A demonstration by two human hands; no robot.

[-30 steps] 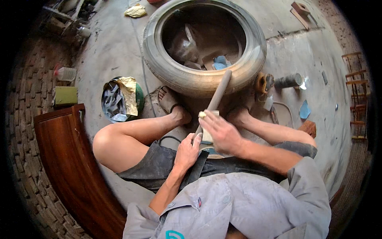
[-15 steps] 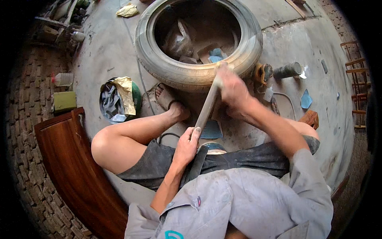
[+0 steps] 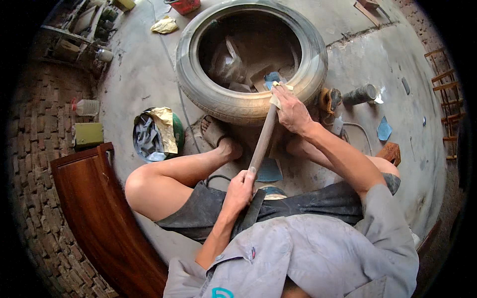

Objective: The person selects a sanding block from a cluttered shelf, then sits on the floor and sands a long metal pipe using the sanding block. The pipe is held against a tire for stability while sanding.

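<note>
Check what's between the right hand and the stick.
A pale yellow sheet lies between the right hand and the stick, at its far end; the head view shows it.

Your right hand (image 3: pixel 294 113) hides part of the pale yellow paper sheet (image 3: pixel 275 102). The top edge cuts off the red plastic tub (image 3: pixel 185 6), the bottom your gray cloth shirt (image 3: pixel 323 248).

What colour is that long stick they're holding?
The stick is a dull greyish brown; the head view shows it best.
</note>
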